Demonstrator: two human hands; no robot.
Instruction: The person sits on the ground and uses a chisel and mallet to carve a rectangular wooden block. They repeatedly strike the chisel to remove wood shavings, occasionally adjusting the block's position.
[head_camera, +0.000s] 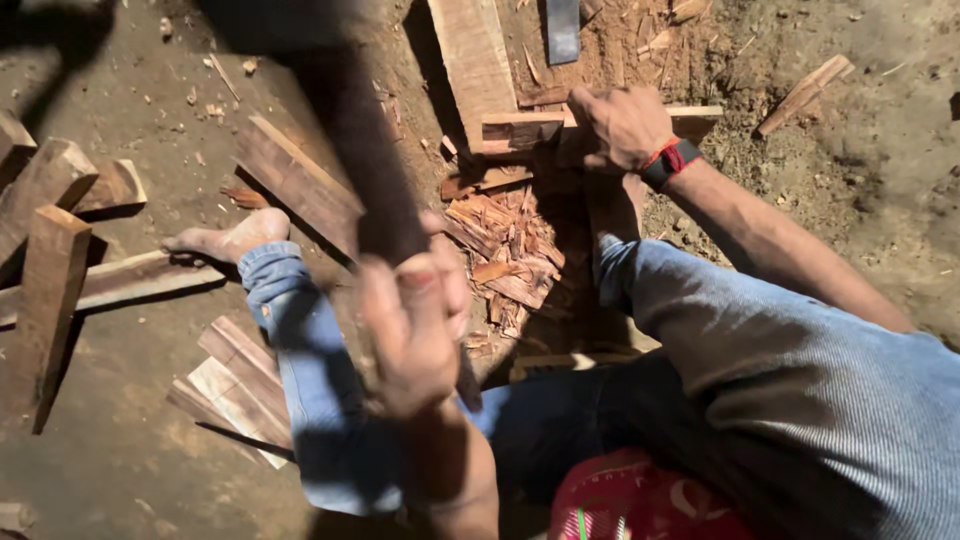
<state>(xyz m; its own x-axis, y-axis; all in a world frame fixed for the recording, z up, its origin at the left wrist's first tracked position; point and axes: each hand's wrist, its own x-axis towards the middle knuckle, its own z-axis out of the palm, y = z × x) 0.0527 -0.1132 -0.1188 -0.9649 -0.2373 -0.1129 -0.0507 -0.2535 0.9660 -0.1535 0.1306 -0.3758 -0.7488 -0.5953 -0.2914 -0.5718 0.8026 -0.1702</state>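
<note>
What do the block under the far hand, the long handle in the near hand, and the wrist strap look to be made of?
Block: raw reddish wood, rough-cut, with visible grain and chips below it. Handle, gripped by the left hand: dark, probably wood, too blurred to be sure. Strap by the right hand: matte black and red, likely rubber or plastic.

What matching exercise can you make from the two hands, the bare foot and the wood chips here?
Things:
1. left hand
2. right hand
3. bare foot
4. wood chips

States:
a. beside a long plank
b. grips a dark handle
c. heaped on the dirt between the legs
d. holds down a wooden block

Pairs: 1-b, 2-d, 3-a, 4-c
</note>
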